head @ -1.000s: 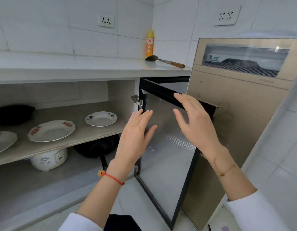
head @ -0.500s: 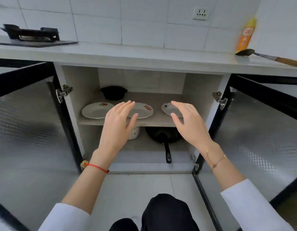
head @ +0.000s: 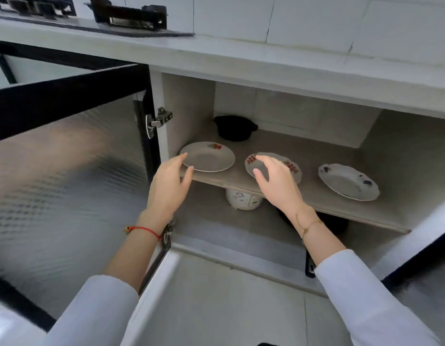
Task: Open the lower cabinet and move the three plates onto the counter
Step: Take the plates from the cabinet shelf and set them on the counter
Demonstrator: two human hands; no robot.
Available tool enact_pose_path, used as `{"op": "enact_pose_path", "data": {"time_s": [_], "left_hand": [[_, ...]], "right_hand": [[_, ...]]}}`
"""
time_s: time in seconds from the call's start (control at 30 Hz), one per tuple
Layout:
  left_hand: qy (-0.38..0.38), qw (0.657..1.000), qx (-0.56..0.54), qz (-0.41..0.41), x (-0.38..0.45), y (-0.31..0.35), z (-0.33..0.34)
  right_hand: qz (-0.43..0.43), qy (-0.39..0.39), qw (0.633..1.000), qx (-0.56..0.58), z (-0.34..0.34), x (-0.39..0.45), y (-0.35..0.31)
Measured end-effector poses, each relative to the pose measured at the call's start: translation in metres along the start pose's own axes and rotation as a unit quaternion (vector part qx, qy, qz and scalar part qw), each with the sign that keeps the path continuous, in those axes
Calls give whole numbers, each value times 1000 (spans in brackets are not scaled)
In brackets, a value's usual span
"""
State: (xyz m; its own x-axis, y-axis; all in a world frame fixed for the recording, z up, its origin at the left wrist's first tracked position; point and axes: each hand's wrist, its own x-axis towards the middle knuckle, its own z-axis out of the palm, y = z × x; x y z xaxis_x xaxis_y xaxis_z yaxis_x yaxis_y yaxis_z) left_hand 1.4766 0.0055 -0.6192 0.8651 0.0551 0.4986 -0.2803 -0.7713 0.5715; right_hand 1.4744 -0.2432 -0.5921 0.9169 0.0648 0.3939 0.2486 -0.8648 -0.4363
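The lower cabinet stands open, and three plates lie in a row on its shelf (head: 316, 196). The left plate (head: 209, 158) is white with a red flower. My left hand (head: 167, 186) is open, with its fingertips at that plate's front left rim. The middle plate (head: 291, 166) has red flowers and is partly hidden behind my right hand (head: 276, 183), which hovers open over its near edge. The right plate (head: 346, 182), with blue flowers, lies apart from both hands. The counter (head: 241, 61) runs above the cabinet.
A black pot (head: 234, 127) sits at the back of the shelf. Below the shelf are a white rice cooker (head: 242, 199) and a dark pan (head: 336, 223). The left door (head: 66, 158) hangs open beside my left arm. A gas stove (head: 126, 16) sits on the counter at top left.
The view has swung left and closer to the cabinet. Both hands have reached forward to the shelf, the left to the left plate's rim and the right over the middle plate.
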Motion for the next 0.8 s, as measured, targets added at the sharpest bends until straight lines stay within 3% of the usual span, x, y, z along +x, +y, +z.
{"op": "enact_pose_path", "data": {"time_s": [0.2, 0.4, 0.63, 0.8], "left_hand": [[-22, 992, -53, -116, 56, -30, 49], [-49, 969, -78, -227, 99, -53, 89], [-83, 947, -100, -293, 121, -79, 119], [-64, 941, -134, -305, 127, -88, 131]], "right_hand": [[26, -25, 999, 20, 60, 76, 17], [81, -98, 992, -1, 112, 139, 34], [101, -138, 985, -21, 144, 172, 47], [140, -163, 977, -6, 153, 182, 55]]}}
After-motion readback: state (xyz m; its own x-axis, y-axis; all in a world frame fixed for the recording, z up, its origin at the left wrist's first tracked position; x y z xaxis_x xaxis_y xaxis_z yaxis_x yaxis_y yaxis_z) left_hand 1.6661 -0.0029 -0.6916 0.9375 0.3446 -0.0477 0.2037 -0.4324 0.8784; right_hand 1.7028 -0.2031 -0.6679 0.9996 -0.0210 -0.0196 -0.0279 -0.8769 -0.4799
